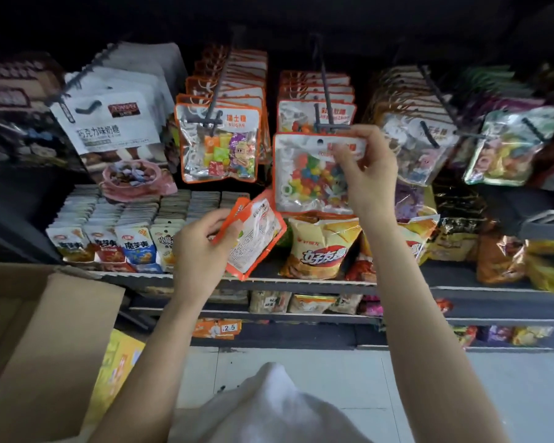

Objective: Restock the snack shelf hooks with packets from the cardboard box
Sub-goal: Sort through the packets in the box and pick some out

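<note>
My right hand (367, 169) pinches the top right corner of an orange-edged candy packet (304, 177) and holds it just below the tip of the middle hook (325, 123), where several like packets hang. The packet's punched hole sits under the hook's end. My left hand (202, 247) grips a few more orange-edged packets (256, 233), tilted with their backs showing, in front of the shelf edge. The open cardboard box (45, 330) is at the lower left, its inside hidden.
Neighbouring hooks carry an orange candy row (218, 139), white chocolate-milk packs (109, 123) on the left and pastel packets (413, 139) on the right. Crisp bags (320, 247) and small snack packs (135, 241) fill the shelf (301, 282) below. White cloth (269, 404) lies at the bottom centre.
</note>
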Action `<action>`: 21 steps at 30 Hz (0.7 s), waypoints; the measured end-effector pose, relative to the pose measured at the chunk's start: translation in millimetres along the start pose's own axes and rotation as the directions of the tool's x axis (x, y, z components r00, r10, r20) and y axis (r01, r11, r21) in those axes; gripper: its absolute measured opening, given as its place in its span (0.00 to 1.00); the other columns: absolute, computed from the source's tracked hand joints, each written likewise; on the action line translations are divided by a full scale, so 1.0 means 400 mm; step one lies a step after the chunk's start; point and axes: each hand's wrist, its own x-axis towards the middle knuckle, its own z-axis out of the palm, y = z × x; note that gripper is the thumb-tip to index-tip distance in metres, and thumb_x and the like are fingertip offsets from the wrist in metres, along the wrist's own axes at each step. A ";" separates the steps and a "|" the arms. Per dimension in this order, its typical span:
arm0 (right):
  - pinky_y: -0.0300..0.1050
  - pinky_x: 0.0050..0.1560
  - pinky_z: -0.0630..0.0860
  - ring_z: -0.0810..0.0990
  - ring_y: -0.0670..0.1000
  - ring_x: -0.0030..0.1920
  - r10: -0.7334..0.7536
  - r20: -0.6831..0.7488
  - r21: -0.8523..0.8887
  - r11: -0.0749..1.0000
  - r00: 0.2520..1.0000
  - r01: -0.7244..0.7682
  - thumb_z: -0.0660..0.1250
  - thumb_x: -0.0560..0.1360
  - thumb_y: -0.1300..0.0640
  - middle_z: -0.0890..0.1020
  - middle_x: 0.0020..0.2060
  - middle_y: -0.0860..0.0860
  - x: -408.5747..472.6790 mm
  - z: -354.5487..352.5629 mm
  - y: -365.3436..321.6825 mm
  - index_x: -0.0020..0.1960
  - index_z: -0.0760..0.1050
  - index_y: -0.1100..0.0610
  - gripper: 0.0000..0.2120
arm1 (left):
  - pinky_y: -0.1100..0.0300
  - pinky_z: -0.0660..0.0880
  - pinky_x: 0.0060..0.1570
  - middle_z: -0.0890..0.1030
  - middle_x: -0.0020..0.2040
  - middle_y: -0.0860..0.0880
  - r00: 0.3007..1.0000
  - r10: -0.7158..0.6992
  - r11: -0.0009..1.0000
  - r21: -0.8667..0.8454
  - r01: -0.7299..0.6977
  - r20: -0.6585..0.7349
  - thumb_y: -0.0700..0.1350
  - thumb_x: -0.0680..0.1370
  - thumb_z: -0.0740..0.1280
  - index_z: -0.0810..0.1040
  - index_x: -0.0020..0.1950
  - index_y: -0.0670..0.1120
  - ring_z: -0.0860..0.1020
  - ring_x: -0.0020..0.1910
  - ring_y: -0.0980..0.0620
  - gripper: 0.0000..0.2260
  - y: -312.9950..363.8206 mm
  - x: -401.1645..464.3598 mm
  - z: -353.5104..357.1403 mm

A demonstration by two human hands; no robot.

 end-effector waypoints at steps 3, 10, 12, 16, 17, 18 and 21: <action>0.29 0.40 0.73 0.76 0.33 0.41 -0.018 -0.043 -0.037 0.999 0.999 0.016 0.66 0.78 0.57 0.75 0.42 0.38 0.025 0.024 0.003 0.54 0.73 0.56 0.06 | 0.61 0.78 0.41 0.83 0.48 0.52 0.999 0.009 0.999 0.054 -0.007 -0.040 0.42 0.76 0.69 0.80 0.54 0.48 0.82 0.46 0.57 0.07 -0.004 0.003 -0.014; 0.28 0.36 0.69 0.75 0.34 0.35 -0.071 -0.144 -0.126 0.991 0.987 0.053 0.66 0.78 0.57 0.75 0.39 0.39 0.018 0.035 0.028 0.54 0.75 0.61 0.08 | 0.68 0.77 0.35 0.82 0.47 0.55 0.997 0.044 0.996 0.087 -0.038 -0.063 0.44 0.76 0.69 0.80 0.53 0.46 0.80 0.46 0.62 0.07 -0.010 0.006 -0.029; 0.24 0.37 0.66 0.73 0.32 0.34 -0.086 -0.199 -0.174 0.983 0.976 0.052 0.67 0.77 0.57 0.75 0.39 0.39 0.025 0.051 0.030 0.53 0.75 0.62 0.09 | 0.69 0.76 0.33 0.81 0.44 0.56 0.997 0.052 0.994 0.100 -0.046 -0.060 0.46 0.75 0.70 0.80 0.51 0.45 0.80 0.44 0.63 0.07 -0.008 0.009 -0.033; 0.45 0.53 0.76 0.79 0.51 0.38 -0.127 -0.245 -0.374 0.927 0.961 0.027 0.67 0.75 0.58 0.82 0.40 0.51 0.084 0.090 0.044 0.52 0.75 0.61 0.08 | 0.71 0.74 0.34 0.79 0.41 0.63 0.998 0.066 0.995 0.081 -0.066 0.003 0.46 0.74 0.71 0.77 0.44 0.53 0.80 0.41 0.67 0.04 0.012 0.021 -0.040; 0.52 0.55 0.76 0.80 0.55 0.41 -0.136 -0.225 -0.436 0.899 0.965 0.025 0.66 0.74 0.58 0.82 0.42 0.53 0.098 0.096 0.047 0.53 0.75 0.61 0.09 | 0.70 0.75 0.35 0.80 0.41 0.63 0.998 0.057 0.996 0.062 -0.058 0.015 0.46 0.74 0.71 0.76 0.42 0.56 0.80 0.41 0.67 0.06 0.017 0.024 -0.041; 0.54 0.53 0.76 0.80 0.57 0.44 -0.147 -0.207 -0.499 0.866 0.967 0.025 0.66 0.74 0.59 0.82 0.46 0.54 0.109 0.100 0.050 0.54 0.74 0.61 0.10 | 0.68 0.76 0.36 0.80 0.41 0.63 0.999 0.044 0.998 0.042 -0.045 0.025 0.46 0.74 0.71 0.76 0.42 0.57 0.80 0.41 0.65 0.07 0.021 0.028 -0.042; 0.51 0.47 0.75 0.78 0.58 0.50 -0.291 -0.212 -0.585 0.803 0.933 0.117 0.64 0.73 0.62 0.78 0.52 0.57 0.087 0.104 0.036 0.57 0.74 0.63 0.13 | 0.67 0.76 0.36 0.82 0.40 0.61 0.999 -0.002 1.000 -0.006 0.003 0.050 0.47 0.73 0.73 0.77 0.42 0.56 0.81 0.41 0.63 0.06 0.032 0.037 -0.042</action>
